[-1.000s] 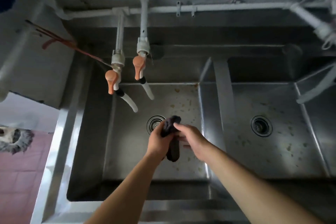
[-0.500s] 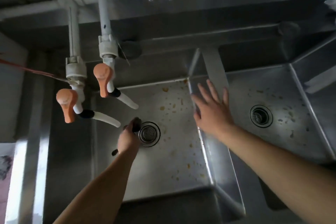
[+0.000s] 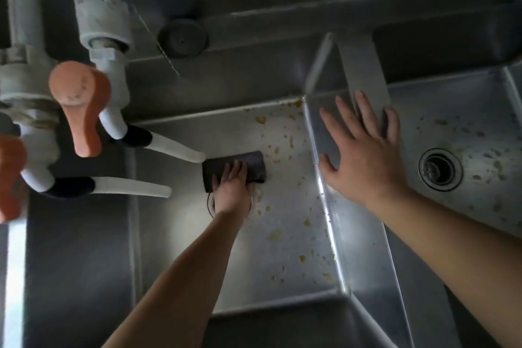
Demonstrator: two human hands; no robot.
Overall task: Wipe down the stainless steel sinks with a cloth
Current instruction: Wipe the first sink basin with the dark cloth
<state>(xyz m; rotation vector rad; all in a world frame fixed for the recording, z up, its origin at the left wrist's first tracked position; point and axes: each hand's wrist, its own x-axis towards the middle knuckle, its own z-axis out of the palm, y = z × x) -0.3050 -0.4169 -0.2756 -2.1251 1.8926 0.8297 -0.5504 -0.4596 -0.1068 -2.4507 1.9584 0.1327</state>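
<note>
A dark cloth (image 3: 254,167) lies flat on the floor of the left steel sink (image 3: 180,234), just beyond its drain, which my wrist mostly hides. My left hand (image 3: 233,188) presses down on the cloth with the fingers spread over it. My right hand (image 3: 364,155) rests open, fingers apart, on the steel divider (image 3: 364,257) between the two basins. Yellowish food specks dot the left sink floor to the right of the cloth. The right sink (image 3: 466,121) is speckled too and has a round drain (image 3: 440,169).
Two white taps with orange handles (image 3: 80,110) hang over the left basin's far left side, their spouts (image 3: 175,147) reaching close to the cloth. White pipes run up at top left. A round plug-like fitting (image 3: 182,38) sits on the back wall.
The view has dropped closer to the sinks. My left hand carried the bunched cloth past the drain and flattened it on the sink floor. My right hand let go of it and settled on the divider.
</note>
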